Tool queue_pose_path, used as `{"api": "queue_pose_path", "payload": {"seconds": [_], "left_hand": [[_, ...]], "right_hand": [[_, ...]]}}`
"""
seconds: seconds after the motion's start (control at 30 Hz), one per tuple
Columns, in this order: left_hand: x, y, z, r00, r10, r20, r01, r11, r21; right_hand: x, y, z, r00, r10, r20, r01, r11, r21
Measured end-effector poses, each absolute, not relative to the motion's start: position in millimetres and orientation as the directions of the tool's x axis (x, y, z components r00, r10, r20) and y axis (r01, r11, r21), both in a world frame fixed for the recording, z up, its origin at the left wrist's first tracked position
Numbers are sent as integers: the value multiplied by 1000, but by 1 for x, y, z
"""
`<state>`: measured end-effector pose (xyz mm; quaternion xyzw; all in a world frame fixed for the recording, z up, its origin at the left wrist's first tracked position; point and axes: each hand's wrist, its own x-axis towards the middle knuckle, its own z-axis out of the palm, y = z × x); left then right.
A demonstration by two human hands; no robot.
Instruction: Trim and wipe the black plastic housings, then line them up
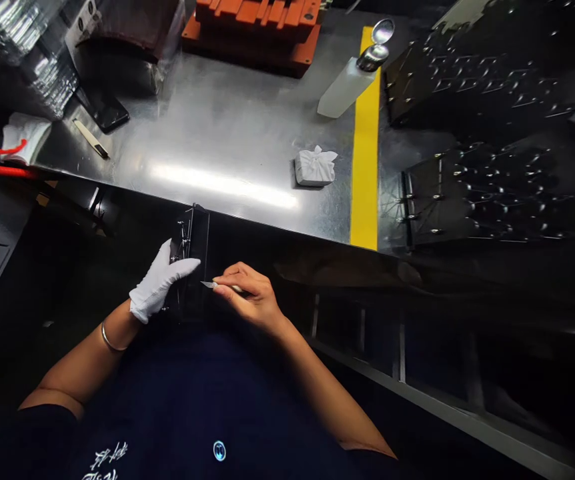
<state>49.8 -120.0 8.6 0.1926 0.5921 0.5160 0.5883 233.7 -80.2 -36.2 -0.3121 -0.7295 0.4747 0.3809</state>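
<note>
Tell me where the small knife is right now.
In the head view, just left of centre, the small knife is pinched in the bare right hand, its tip pointing toward the gloved left hand, below the front edge of the metal table.

So there's this thin dark panel (199,233), kinda glossy, held up off the bench nearly edge-on, with a bunch of shiny metal pins (183,239) poking out its left side. Right next to it is a little knife (208,285), pointy silver blade aimed left at the panel, pale handle mostly covered, can't tell if the tip's touching
</note>
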Motion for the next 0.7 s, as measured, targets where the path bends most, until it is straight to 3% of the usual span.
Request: {"api": "queue_pose_path", "payload": {"seconds": [0.17,0.27,0.43,0.7], "left_hand": [[43,-126,11,63,871,-488,-245,487,838],[31,-131,11,294,777,-556,-258,625,737],[11,-134,10,506,569,-648,-337,822,458],[9,-135,13,572,490,-658,-281,870,404]], "right_hand": [[234,-49,-51,-298,930,214,194,278,-941],[244,-41,-54,-201,960,196,246,243,-938],[265,-48,-36,-402,876,265,212,370,-904],[284,-29,-10,-753,632,180,193,475,-858]]}}
